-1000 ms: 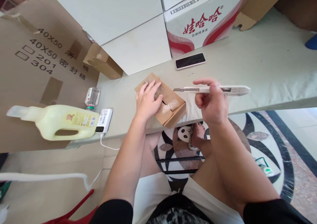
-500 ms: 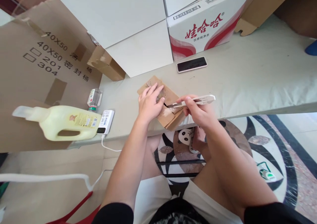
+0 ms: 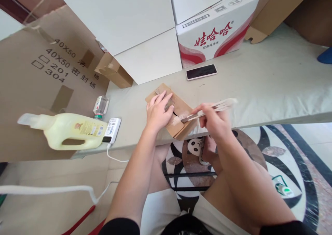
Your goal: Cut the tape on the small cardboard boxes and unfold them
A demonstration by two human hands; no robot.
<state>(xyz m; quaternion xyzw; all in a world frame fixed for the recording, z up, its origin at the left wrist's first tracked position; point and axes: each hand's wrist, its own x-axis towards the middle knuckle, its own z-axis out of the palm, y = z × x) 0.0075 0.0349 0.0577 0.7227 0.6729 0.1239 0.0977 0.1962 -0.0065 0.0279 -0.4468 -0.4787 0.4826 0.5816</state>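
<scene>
A small brown cardboard box [image 3: 181,105] lies slanted at the front edge of the cloth-covered surface, with clear tape and a dark slit on its top. My left hand [image 3: 159,110] rests on the box with fingers stretched out and spread, pressing it down. In my right hand [image 3: 214,119] is a white-handled utility knife [image 3: 223,104], gripped between thumb and fingers. Its blade points left and touches the box top near the right end. The knife's handle is blurred by motion.
A black-screened phone [image 3: 201,72] lies behind the box, before a white and red carton [image 3: 215,41]. To the left are a yellow detergent bottle [image 3: 75,129], a small clear bottle [image 3: 101,105] and a white power bank [image 3: 112,130] with a cable. White boxes [image 3: 150,58] stand behind.
My right hand has moved slightly right and down, drawing the blade along the box toward its near right end. The left hand stays on the box. The whole view has shifted a little.
</scene>
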